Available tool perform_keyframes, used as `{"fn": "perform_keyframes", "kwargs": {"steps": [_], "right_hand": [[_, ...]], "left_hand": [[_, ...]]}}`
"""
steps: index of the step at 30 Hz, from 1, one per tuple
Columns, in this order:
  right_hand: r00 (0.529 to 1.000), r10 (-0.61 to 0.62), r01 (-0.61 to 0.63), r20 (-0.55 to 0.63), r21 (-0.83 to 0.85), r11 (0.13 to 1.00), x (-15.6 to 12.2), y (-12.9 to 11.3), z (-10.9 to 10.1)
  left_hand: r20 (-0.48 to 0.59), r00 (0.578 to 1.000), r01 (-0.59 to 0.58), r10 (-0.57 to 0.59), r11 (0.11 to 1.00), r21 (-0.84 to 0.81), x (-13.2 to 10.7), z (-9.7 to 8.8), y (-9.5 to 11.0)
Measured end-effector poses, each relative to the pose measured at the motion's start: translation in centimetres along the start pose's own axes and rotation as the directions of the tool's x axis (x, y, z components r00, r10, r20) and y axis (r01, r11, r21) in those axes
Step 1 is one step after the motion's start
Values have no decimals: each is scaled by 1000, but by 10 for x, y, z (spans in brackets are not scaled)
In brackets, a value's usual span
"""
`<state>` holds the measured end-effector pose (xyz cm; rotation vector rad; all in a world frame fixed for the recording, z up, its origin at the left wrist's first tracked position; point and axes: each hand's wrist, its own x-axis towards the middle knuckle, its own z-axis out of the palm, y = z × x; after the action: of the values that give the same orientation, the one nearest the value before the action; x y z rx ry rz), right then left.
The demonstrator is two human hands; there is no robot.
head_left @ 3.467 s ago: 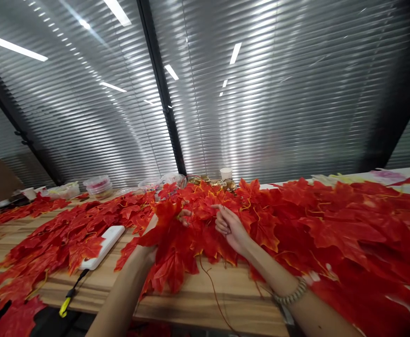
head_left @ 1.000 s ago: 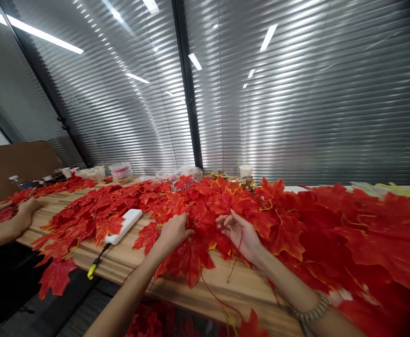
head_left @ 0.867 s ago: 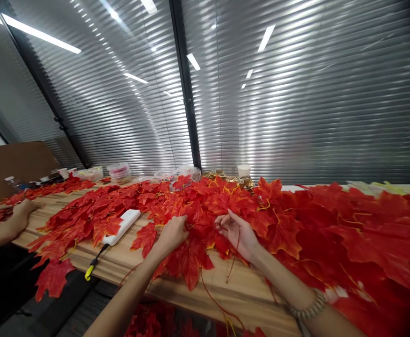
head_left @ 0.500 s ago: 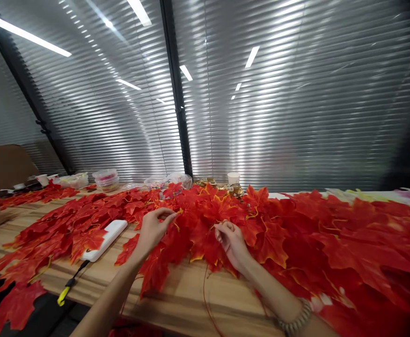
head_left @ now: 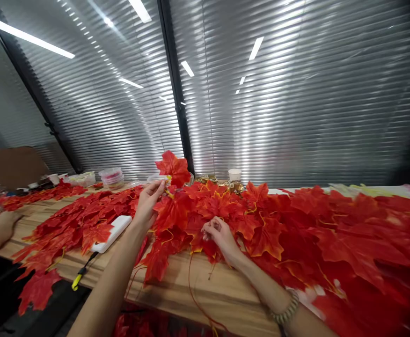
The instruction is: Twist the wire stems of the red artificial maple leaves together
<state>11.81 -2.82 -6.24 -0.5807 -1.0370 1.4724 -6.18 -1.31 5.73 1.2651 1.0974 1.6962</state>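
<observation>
A thick spread of red artificial maple leaves [head_left: 296,224] covers the wooden table [head_left: 205,290]. My left hand [head_left: 148,202] is raised above the pile and pinches the stem of one red maple leaf [head_left: 172,167], holding it upright. My right hand [head_left: 219,234] rests on the leaves near the table's middle, fingers curled shut on a thin brown string [head_left: 193,285] that runs down over the table's front edge. A beaded bracelet [head_left: 285,309] sits on my right wrist.
A white power bank [head_left: 113,227] with a yellow-tipped cable [head_left: 76,280] lies at the left. Plastic containers [head_left: 111,178] and a white paper cup [head_left: 234,174] stand by the window blinds. Another person's hand [head_left: 1,225] rests at the far left, near a brown cardboard sheet [head_left: 11,164].
My left hand has lifted out of the pile with one leaf pinched by its stem. My right hand has closed and drawn slightly toward me on the string.
</observation>
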Motion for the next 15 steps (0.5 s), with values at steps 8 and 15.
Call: {"fn": "perform_keyframes", "kwargs": {"steps": [8, 15], "right_hand": [[998, 53, -53, -24, 26, 998, -2, -9, -3], [998, 62, -60, -12, 143, 988, -2, -14, -5]], "left_hand": [[104, 994, 48, -37, 994, -102, -16, 1, -31], [211, 977, 38, 18, 966, -255, -53, 39, -44]]}}
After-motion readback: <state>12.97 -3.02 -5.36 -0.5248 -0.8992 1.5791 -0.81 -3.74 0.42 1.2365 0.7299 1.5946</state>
